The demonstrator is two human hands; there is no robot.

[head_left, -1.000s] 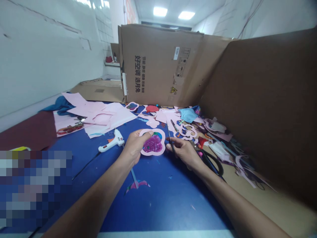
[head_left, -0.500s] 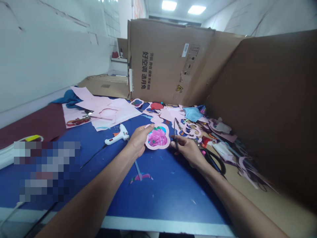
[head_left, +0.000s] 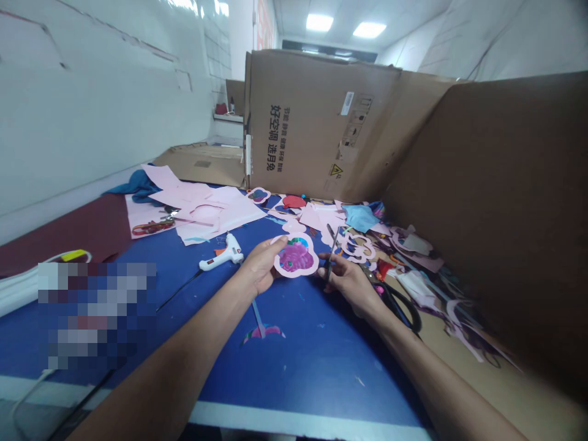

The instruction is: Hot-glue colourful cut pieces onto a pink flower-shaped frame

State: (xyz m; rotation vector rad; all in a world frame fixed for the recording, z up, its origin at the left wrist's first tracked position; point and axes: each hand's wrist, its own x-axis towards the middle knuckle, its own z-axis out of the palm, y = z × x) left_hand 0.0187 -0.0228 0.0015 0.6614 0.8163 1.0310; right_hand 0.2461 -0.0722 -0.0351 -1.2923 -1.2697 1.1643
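Observation:
My left hand [head_left: 263, 264] pinches the left edge of a flower-shaped paper cutout [head_left: 296, 273], its thumb on top. The cutout has a pale pink scalloped border round a bright pink, flower-patterned middle. Just to its right, my right hand [head_left: 350, 278] is closed round the handles of a small pair of scissors [head_left: 334, 245]. The blades point up and away from me, a little apart from the cutout. Below my left hand, a pink curved scrap [head_left: 269, 332] with a thin blue-grey strip lies on the blue table [head_left: 294, 373].
A white glue gun [head_left: 221, 256] with a black cord lies left of my hands. Pink paper sheets [head_left: 229, 205] are stacked behind it. Large black-handled scissors [head_left: 402, 306] and paper scraps [head_left: 425, 288] lie to the right. A cardboard box [head_left: 316, 122] walls off the back.
The view has shifted slightly. The cutout has turned a little in my left hand, and the scissors in my right hand have tilted to the right.

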